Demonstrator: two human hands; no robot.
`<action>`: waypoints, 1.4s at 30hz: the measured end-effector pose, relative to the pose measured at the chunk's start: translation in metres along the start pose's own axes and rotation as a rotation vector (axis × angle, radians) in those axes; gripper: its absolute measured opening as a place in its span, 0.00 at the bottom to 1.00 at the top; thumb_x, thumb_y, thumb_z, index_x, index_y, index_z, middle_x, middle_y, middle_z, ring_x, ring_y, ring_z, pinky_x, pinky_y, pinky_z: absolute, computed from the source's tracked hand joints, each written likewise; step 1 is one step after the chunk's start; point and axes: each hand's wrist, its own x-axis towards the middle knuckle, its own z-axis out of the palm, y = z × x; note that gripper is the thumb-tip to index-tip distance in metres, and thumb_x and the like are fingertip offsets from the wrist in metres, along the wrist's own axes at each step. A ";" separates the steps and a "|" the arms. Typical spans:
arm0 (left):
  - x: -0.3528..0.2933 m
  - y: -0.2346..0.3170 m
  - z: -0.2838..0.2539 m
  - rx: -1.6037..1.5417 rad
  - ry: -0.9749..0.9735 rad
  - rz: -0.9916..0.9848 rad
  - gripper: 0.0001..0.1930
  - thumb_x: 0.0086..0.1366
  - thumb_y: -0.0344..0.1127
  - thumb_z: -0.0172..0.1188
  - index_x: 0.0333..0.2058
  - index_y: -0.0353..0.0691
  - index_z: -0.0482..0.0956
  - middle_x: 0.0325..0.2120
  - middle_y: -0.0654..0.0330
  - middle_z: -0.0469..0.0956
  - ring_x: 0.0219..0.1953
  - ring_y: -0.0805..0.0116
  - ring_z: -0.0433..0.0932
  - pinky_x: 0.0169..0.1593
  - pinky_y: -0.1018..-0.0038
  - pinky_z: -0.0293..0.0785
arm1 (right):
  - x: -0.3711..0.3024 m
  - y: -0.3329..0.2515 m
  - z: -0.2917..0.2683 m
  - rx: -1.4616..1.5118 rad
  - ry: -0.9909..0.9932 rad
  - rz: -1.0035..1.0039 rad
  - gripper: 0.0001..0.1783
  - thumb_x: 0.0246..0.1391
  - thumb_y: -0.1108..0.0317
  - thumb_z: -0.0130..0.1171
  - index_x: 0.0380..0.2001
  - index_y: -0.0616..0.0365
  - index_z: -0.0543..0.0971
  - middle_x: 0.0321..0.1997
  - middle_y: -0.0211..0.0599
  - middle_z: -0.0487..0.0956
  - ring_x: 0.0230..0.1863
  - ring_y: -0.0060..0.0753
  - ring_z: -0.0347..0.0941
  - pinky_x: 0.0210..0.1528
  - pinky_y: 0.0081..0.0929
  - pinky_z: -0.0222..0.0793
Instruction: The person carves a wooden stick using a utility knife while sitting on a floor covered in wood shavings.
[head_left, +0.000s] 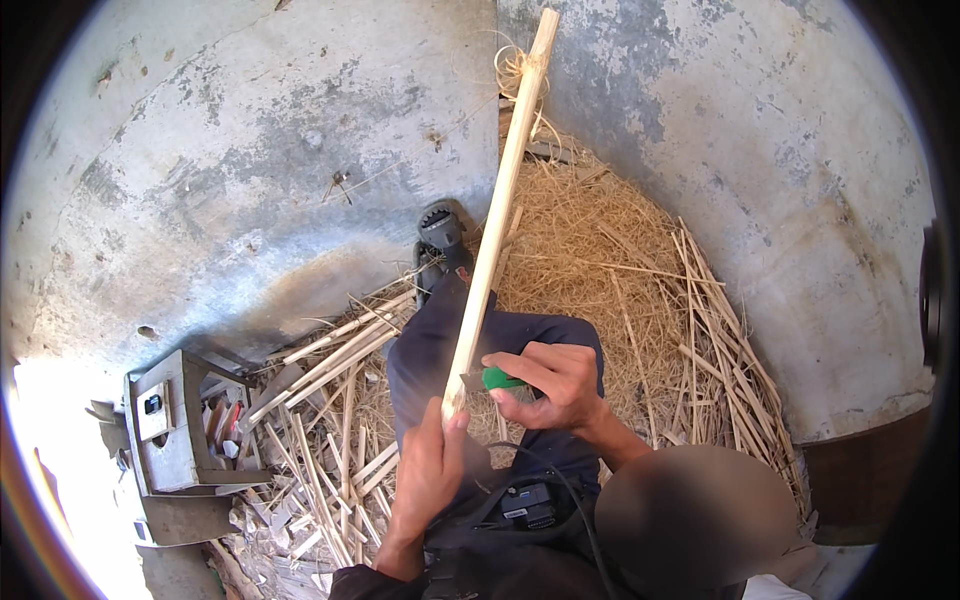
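Observation:
A long, pale strip of wood or bamboo point(492, 240) slants up and away from me, over my legs and toward the wall corner. Its near end is gripped by my left hand point(428, 465), thumb along the strip. In my right hand point(558, 385) is a green-handled knife point(498, 378), fingers closed around the handle. The short blade meets the strip's right edge, just above my left hand. Thin curled shavings point(512, 70) cling near the far end of the strip.
A heap of fine shavings point(575, 220) covers the ground ahead, with a bundle of split strips point(735, 370) along its right. More strips point(340, 340) lie at left, beside an open wooden box point(165, 440) holding small items. Worn walls point(300, 130) rise in front. My sandalled foot point(440, 225) rests near them.

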 end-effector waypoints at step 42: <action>-0.031 -0.016 -0.002 0.068 -0.252 0.085 0.13 0.79 0.40 0.58 0.40 0.34 0.75 0.17 0.47 0.74 0.19 0.47 0.74 0.26 0.60 0.66 | 0.013 0.072 -0.024 0.157 0.221 0.563 0.13 0.67 0.67 0.62 0.47 0.63 0.87 0.25 0.26 0.79 0.25 0.14 0.68 0.27 0.23 0.61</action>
